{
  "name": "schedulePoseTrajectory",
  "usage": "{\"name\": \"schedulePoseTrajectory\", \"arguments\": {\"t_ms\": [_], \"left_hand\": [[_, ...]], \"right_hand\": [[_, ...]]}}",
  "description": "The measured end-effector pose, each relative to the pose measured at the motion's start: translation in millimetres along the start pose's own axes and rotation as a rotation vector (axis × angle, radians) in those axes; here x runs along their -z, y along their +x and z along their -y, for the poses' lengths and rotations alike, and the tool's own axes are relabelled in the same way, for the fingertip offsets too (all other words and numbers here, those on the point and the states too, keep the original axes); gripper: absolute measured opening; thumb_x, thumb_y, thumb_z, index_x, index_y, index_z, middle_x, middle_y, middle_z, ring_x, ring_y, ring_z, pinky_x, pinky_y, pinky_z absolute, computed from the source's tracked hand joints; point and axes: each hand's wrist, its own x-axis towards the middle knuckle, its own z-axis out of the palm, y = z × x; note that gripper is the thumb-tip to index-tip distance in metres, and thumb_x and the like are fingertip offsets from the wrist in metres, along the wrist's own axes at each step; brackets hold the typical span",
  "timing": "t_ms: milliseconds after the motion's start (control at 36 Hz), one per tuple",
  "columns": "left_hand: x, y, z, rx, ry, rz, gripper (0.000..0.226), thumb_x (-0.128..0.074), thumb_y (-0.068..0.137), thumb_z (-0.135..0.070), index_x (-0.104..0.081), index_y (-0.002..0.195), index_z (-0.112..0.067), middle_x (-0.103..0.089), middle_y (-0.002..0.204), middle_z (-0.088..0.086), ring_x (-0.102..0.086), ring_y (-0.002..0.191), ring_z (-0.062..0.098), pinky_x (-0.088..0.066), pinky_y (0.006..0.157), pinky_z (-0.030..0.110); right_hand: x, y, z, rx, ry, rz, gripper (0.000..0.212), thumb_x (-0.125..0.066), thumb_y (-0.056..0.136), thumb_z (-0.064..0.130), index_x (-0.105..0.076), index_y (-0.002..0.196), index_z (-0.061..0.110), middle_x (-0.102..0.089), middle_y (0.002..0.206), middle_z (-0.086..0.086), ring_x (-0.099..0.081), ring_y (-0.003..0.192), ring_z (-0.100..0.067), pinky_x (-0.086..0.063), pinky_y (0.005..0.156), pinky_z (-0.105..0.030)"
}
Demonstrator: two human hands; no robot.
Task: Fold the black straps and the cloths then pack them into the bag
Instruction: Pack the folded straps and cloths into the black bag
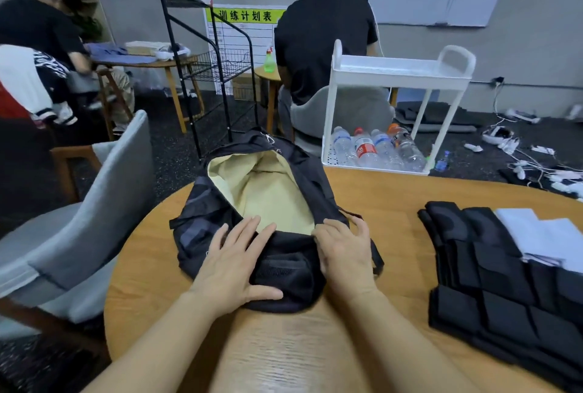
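- The bag (252,219), black with a pale yellow lining, lies on the round wooden table (394,200) in front of the person, its mouth wide open and facing up and away.
- The left hand (233,263) lies flat on the bag's near end, fingers straight and spread, fingertips reaching the edge of the opening, thumb stretched out along the lower front.
- The right hand (344,250) rests on the bag's right near rim, fingers bent over the black edge and thumb out to the side by a strap loop; it appears to grip the rim.
- The straps (492,272), black, lie folded in overlapping rows on the table to the right, well apart from the bag.
- The cloths (542,238), white and folded, sit on top of the far right part of the straps.
- A grey chair (94,203) stands just left of the table.
- Beyond the table a white cart (397,74) holds water bottles (375,146) on its bottom shelf.
- Two people in black shirts sit further back, by a black wire rack (208,61).
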Motion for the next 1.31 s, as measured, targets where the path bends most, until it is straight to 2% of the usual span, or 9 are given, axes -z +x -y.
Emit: {"name": "schedulePoseTrajectory", "arguments": {"t_ms": [194,444,556,611,806,917,1028,1167,1306], "left_hand": [[0.8,-11.0,-59.3,-0.086,0.045,0.025,0.109,-0.032,0.065,-0.094,-0.026,0.151,-0.027,-0.041,0.152,0.006,-0.028,0.143,0.023,-0.008,0.112,0.046],[7.6,-21.0,-108.9,-0.19,0.025,0.06,0.116,-0.035,0.065,-0.095,0.001,0.156,-0.033,-0.001,0.165,-0.001,0.01,0.151,0.017,0.014,0.116,0.043],[22.2,-19.9,-111.4,-0.181,0.047,0.034,0.101,-0.013,0.073,-0.092,0.003,0.155,-0.036,0.001,0.165,-0.004,0.012,0.149,0.012,0.012,0.118,0.043],[30.1,-15.4,-108.6,-0.157,0.042,-0.022,0.094,-0.008,0.078,-0.089,-0.002,0.155,-0.036,-0.004,0.165,-0.003,0.008,0.15,0.013,0.011,0.119,0.043],[55.9,17.7,-86.1,-0.032,0.129,-0.178,0.069,-0.041,0.092,-0.06,-0.035,0.15,-0.025,-0.026,0.16,0.01,-0.018,0.149,0.026,0.002,0.116,0.04],[67.7,44.8,-75.9,-0.01,0.133,-0.153,0.064,-0.049,0.095,-0.05,-0.029,0.152,-0.027,-0.006,0.164,0.009,0.0,0.151,0.024,0.008,0.118,0.035],[65.6,78.4,-63.2,0.025,0.206,-0.037,0.077,-0.052,0.092,-0.054,-0.017,0.154,-0.026,-0.002,0.165,0.007,0.003,0.151,0.023,-0.001,0.122,0.039],[65.0,115.2,-49.0,0.15,0.056,0.169,0.102,-0.052,0.087,-0.066,0.003,0.157,-0.016,0.006,0.165,0.001,0.005,0.151,0.019,-0.003,0.122,0.041],[60.8,142.0,-34.0,0.356,-0.259,0.305,0.061,-0.04,0.095,-0.054,-0.022,0.151,-0.038,0.014,0.164,0.0,0.011,0.151,0.023,0.001,0.116,0.06]], "right_hand": [[40.5,-47.4,-28.3,-0.056,0.061,-0.055,0.024,-0.076,0.067,-0.001,-0.065,0.079,0.017,-0.067,0.081,0.006,-0.066,0.096,-0.018,-0.033,0.094,-0.038],[80.6,-85.3,-56.2,-0.107,-0.014,-0.074,0.019,-0.079,0.068,0.002,-0.07,0.079,0.015,-0.071,0.082,0.002,-0.069,0.097,-0.021,-0.03,0.097,-0.039],[90.0,-91.9,-64.5,-0.133,-0.046,-0.076,0.008,-0.063,0.079,0.009,-0.068,0.077,0.015,-0.069,0.08,0.002,-0.069,0.094,-0.022,-0.03,0.097,-0.041],[93.8,-92.1,-65.0,-0.151,-0.041,-0.012,0.023,-0.046,0.083,0.019,-0.067,0.075,0.018,-0.069,0.077,0.004,-0.068,0.095,-0.021,-0.029,0.099,-0.041],[102.1,-60.1,-55.1,-0.166,0.081,-0.028,0.034,-0.039,0.075,0.026,-0.072,0.075,0.019,-0.071,0.079,0.008,-0.066,0.094,-0.022,-0.03,0.094,-0.035],[93.1,-28.9,-55.9,-0.091,-0.054,0.135,0.039,-0.04,0.073,0.028,-0.072,0.091,0.017,-0.07,0.101,-0.001,-0.061,0.106,-0.029,-0.03,0.09,-0.039],[77.2,1.9,-60.2,-0.061,-0.154,0.365,0.055,-0.076,0.063,0.027,-0.066,0.115,0.014,-0.062,0.123,-0.012,-0.053,0.123,-0.033,-0.026,0.098,-0.048],[58.2,29.4,-62.9,0.025,-0.196,0.663,0.066,-0.042,0.098,0.033,-0.011,0.155,0.017,0.0,0.163,-0.007,0.011,0.149,-0.027,0.002,0.115,-0.057],[30.4,47.3,-69.4,0.07,-0.268,0.798,0.048,-0.035,0.1,0.03,-0.035,0.145,0.013,0.003,0.163,-0.014,0.018,0.148,-0.031,0.006,0.112,-0.065]]}}
